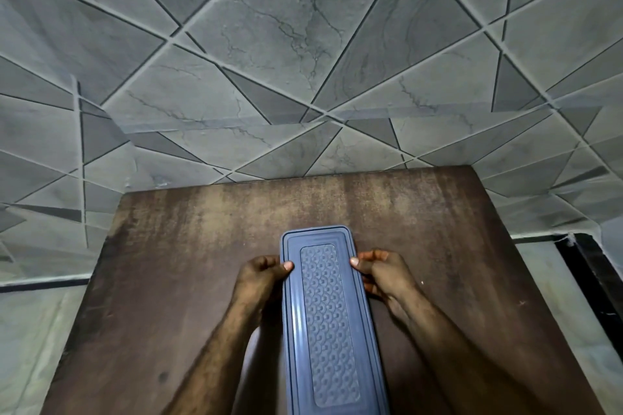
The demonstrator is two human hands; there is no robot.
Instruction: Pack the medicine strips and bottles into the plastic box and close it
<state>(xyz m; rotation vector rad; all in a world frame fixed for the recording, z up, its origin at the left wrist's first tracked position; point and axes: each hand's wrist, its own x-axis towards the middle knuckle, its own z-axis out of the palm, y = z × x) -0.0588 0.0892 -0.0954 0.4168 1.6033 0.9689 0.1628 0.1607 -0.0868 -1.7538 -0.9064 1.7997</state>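
Grey tiled wall backs a brown table; left hand and right hand grip the blue plastic box's lid edges, thumbs on top, near the table's front edge

Bare forearms, uncovered all the way to the near edge. Left hand and right hand likewise bare, with short, neatly cut thumbnails.
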